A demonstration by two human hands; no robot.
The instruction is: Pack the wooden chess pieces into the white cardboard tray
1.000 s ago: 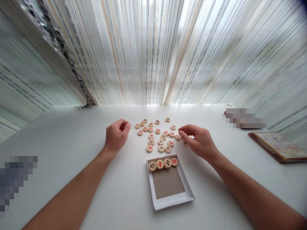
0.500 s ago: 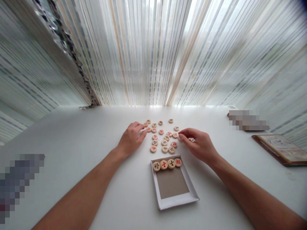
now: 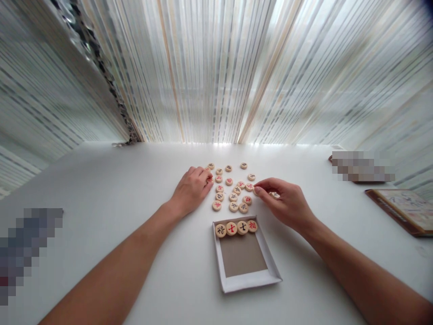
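Several round wooden chess pieces (image 3: pixel 232 189) with red or black characters lie scattered on a white table (image 3: pixel 111 198). My left hand (image 3: pixel 192 189) lies palm down at the left edge of the scatter, its fingertips resting on pieces there. My right hand (image 3: pixel 287 202) is at the right edge, thumb and forefinger pinched at a piece; another piece shows under its fingers. Just in front stands a shallow white box (image 3: pixel 245 283) with a brown floor. A row of pieces (image 3: pixel 237 227) lines its far wall.
A striped curtain (image 3: pixel 216 72) hangs behind the table's far edge. A brown-framed board (image 3: pixel 402 211) lies at the right. Blurred patches sit at the far right and near left.
My left hand uncurled from a loose fist and reached right onto the left pieces of the scatter. My right hand stayed pinched at the right edge.
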